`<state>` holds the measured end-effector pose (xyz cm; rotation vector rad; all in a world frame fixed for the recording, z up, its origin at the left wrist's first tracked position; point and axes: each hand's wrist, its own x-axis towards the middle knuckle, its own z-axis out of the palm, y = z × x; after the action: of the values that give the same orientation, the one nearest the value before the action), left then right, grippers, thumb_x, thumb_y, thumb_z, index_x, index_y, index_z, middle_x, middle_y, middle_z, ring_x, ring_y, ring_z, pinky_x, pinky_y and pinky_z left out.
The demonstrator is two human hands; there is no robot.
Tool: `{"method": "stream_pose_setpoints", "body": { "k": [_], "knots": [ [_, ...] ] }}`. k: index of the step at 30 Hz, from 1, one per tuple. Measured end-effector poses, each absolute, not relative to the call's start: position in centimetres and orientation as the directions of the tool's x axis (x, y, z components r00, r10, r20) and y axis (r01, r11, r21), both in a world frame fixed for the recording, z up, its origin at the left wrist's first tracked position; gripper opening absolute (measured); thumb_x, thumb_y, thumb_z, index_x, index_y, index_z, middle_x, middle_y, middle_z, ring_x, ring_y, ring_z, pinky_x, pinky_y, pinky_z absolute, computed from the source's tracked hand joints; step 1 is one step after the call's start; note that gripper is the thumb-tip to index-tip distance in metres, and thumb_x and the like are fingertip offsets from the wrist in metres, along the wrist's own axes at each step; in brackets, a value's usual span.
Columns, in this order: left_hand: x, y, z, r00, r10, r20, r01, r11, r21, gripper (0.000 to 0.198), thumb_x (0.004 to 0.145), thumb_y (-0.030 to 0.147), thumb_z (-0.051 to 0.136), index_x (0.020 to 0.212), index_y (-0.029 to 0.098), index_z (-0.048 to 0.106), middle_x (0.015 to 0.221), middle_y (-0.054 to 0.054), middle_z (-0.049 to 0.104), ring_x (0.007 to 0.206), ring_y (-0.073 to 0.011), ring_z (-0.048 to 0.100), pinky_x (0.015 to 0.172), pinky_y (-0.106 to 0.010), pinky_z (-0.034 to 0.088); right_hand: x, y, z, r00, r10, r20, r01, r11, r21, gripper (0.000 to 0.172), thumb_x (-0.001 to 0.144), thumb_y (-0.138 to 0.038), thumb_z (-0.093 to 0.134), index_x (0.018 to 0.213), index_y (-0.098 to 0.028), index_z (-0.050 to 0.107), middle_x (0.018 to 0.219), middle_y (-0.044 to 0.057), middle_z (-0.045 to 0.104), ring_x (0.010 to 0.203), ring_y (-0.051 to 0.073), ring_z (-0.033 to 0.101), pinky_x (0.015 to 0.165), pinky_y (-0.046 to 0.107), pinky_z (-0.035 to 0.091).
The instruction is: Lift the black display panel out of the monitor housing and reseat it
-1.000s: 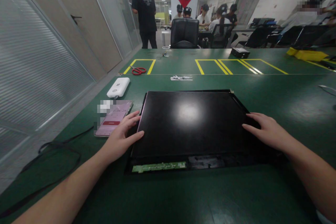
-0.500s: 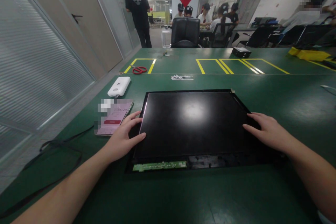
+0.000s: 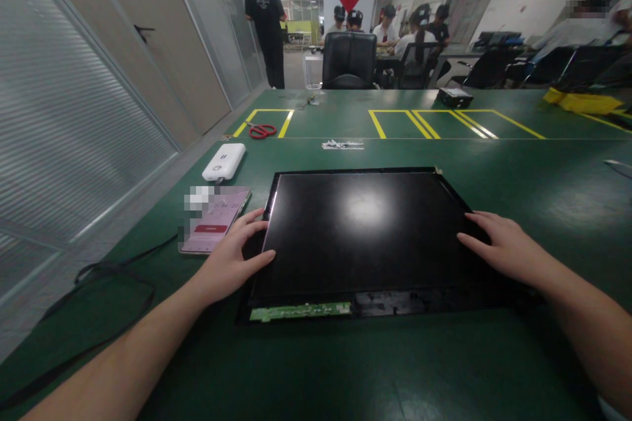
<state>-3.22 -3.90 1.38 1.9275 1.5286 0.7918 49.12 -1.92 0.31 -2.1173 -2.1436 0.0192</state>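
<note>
A flat black screen panel (image 3: 355, 237) lies on the green table (image 3: 345, 368), with a bright reflection on its surface. Along its near edge a narrow green circuit board (image 3: 301, 311) shows at the left. My left hand (image 3: 234, 260) rests at the panel's left edge, fingers spread, the thumb on the border. At the right edge my right hand (image 3: 501, 247) touches the panel, its thumb and fingers apart. Neither hand is closed around anything.
Left of the panel lie a phone (image 3: 217, 220), a white power bank (image 3: 224, 162) and a black cable (image 3: 118, 268). Farther back are red scissors (image 3: 263, 131), white scraps (image 3: 342, 145) and a black box (image 3: 454, 98). A person (image 3: 265, 20) stands beyond the table.
The standing person in the background has shifted slightly right and away. My hands and the panel look the same.
</note>
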Motion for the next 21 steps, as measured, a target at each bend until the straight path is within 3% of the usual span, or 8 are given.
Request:
{"method": "stream_pose_setpoints", "body": {
  "k": [6,10,15,21],
  "knots": [
    [-3.16,-3.93,1.44,0.178,0.978,0.107,0.659,-0.199,0.725,0.058,0.081,0.056,0.074,0.127,0.021,0.069,0.163,-0.020,0.045,0.153,-0.0436,0.041,0.126,-0.063,0.030,48.62,-2.01,0.90,0.009,1.000,0.028,0.994,-0.006,-0.105,0.079,0.088,-0.053,0.043,0.136,0.006,0.064,0.145,0.031,0.062,0.139,0.042,0.057,0.121,0.055,0.041],
    [-3.08,-4.05,1.41,0.182,0.977,0.114,0.655,-0.206,0.727,0.057,0.082,0.053,0.075,0.129,0.022,0.066,0.162,-0.018,0.046,0.152,-0.0434,0.041,0.125,-0.064,0.031,48.69,-2.05,0.89,-0.002,0.999,0.043,0.995,0.006,-0.096,0.073,0.089,-0.051,0.045,0.134,0.002,0.066,0.143,0.030,0.064,0.137,0.043,0.059,0.119,0.057,0.043],
    [-3.02,-4.22,1.16,0.200,0.964,0.174,0.580,-0.260,0.772,0.061,0.088,0.044,0.071,0.144,0.027,0.053,0.161,-0.015,0.044,0.151,-0.0360,0.043,0.121,-0.058,0.042,49.02,-1.96,0.67,-0.022,0.998,0.065,0.996,0.028,-0.088,0.064,0.090,-0.049,0.049,0.130,-0.003,0.069,0.139,0.028,0.067,0.133,0.042,0.062,0.116,0.058,0.047],
    [-3.03,-4.05,1.08,0.168,0.975,0.146,0.715,-0.223,0.662,0.067,0.090,0.049,0.064,0.148,0.020,0.052,0.158,-0.019,0.051,0.150,-0.0385,0.045,0.122,-0.061,0.040,49.16,-1.84,0.59,-0.036,0.997,0.063,0.996,0.042,-0.082,0.069,0.089,-0.050,0.048,0.132,0.000,0.068,0.140,0.030,0.066,0.134,0.042,0.062,0.117,0.057,0.046]
  ]
}}
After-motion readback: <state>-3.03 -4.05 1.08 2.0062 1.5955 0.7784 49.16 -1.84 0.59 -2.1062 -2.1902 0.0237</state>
